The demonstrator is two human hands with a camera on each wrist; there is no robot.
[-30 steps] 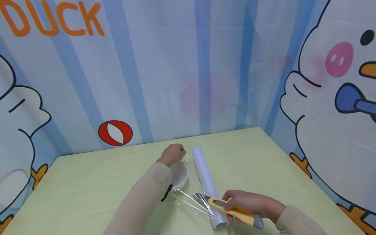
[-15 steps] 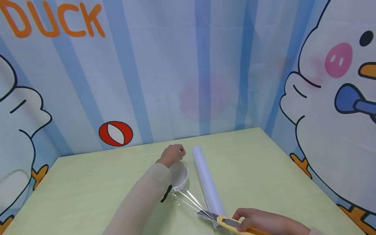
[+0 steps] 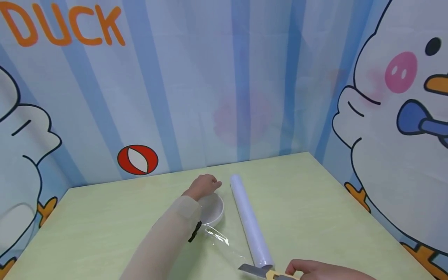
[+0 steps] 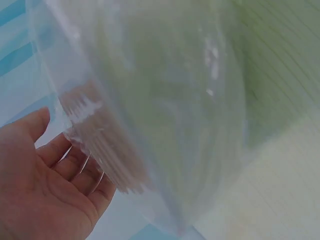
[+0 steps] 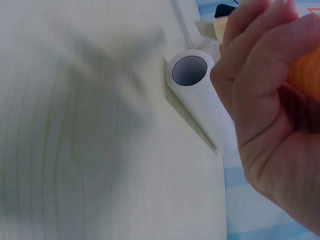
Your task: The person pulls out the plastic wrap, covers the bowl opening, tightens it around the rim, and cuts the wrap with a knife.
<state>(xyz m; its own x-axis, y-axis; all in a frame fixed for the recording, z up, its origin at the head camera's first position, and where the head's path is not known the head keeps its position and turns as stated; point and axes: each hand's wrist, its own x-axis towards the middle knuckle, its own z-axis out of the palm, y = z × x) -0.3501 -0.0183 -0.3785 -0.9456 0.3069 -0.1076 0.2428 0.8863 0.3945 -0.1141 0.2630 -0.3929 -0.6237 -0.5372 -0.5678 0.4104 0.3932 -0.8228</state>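
Note:
A white bowl (image 3: pixel 212 212) stands mid-table, partly hidden by my left forearm. Clear cling film (image 3: pixel 217 236) stretches from its near rim toward the lower right. My left hand (image 3: pixel 203 186) is beyond the bowl; in the left wrist view the fingers of this hand (image 4: pixel 55 185) touch the crinkled film (image 4: pixel 165 100), thumb apart from them. At the bottom of the head view, my right hand (image 3: pixel 325 270) grips a yellow utility knife (image 3: pixel 276 275), its blade out beside the near end of the film roll (image 3: pixel 250 221). Its handle (image 5: pixel 306 75) shows within my right hand (image 5: pixel 265 100).
The pale green table (image 3: pixel 115 225) meets a striped blue backdrop (image 3: pixel 196 77) with duck drawings at the back and right. A black strip (image 3: pixel 195 231) hangs at my left sleeve (image 3: pixel 164 237). The roll's hollow end (image 5: pixel 190 70) faces the right wrist camera.
My right hand has moved down and toward me with the utility knife, partly leaving the head view. The film that stretched across to the roll now ends loosely short of it. My left hand barely moved.

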